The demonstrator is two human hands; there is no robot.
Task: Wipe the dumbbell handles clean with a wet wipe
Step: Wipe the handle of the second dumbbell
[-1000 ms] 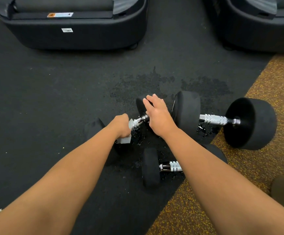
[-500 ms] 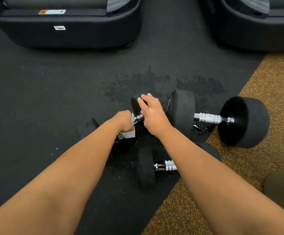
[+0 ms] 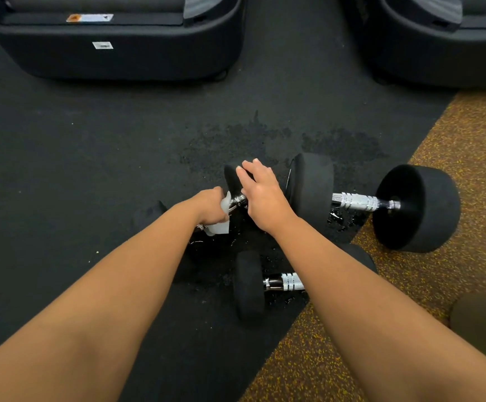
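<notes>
While I wipe: my left hand (image 3: 211,206) squeezes the wet wipe (image 3: 221,220) around the dumbbell handle (image 3: 237,201).
Right hand (image 3: 262,195): flat and loose on its black end.
Handle: on the floor, running left to right between my hands.

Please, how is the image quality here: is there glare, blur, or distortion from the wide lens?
Head view: lighting is even and soft, with no hard shadows. Small bright glints show on the chrome handle of the large dumbbell and on the water drops beneath it. The centre is sharp, including the left hand closed on the wet wipe. Forearms look stretched near the bottom edge, and a blurred shape sits at lower right.
</notes>
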